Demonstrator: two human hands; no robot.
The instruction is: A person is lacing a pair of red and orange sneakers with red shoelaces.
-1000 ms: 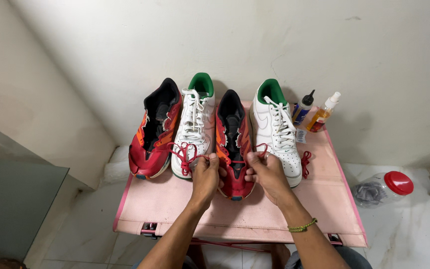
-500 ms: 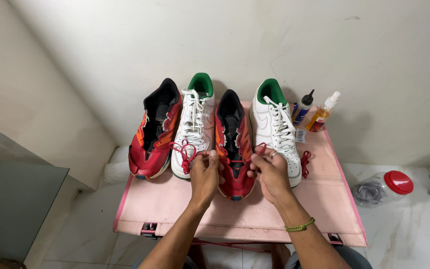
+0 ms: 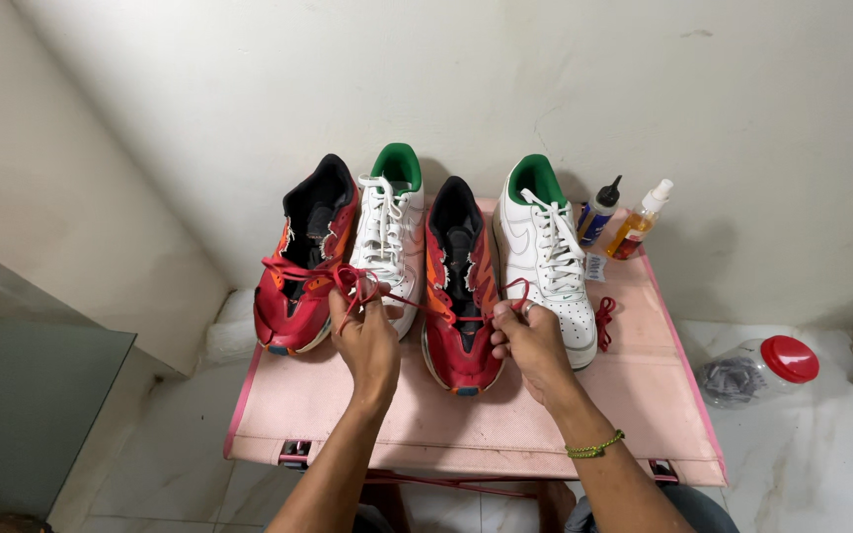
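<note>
Four shoes stand in a row on a pink cloth-covered table (image 3: 466, 419). A red shoe (image 3: 458, 296) with a black inside sits between two white shoes with green collars (image 3: 384, 232) (image 3: 545, 252). Another red shoe (image 3: 303, 262) is at the far left. My left hand (image 3: 367, 341) pinches one end of a red shoelace (image 3: 352, 284) left of the middle red shoe. On that shoe's right side, my right hand (image 3: 530, 341) pinches the lace's other end. The lace runs across the shoe between both hands.
A dark bottle (image 3: 599, 209) and an amber spray bottle (image 3: 639, 219) stand at the table's back right, and a loose red lace (image 3: 604, 323) lies beside the right white shoe. A clear jar with a red lid (image 3: 762, 367) lies on the floor to the right. A white wall rises behind.
Both hands have shifted slightly apart, pulling the red lace tighter across the middle red shoe. The shoes and bottles have not moved.
</note>
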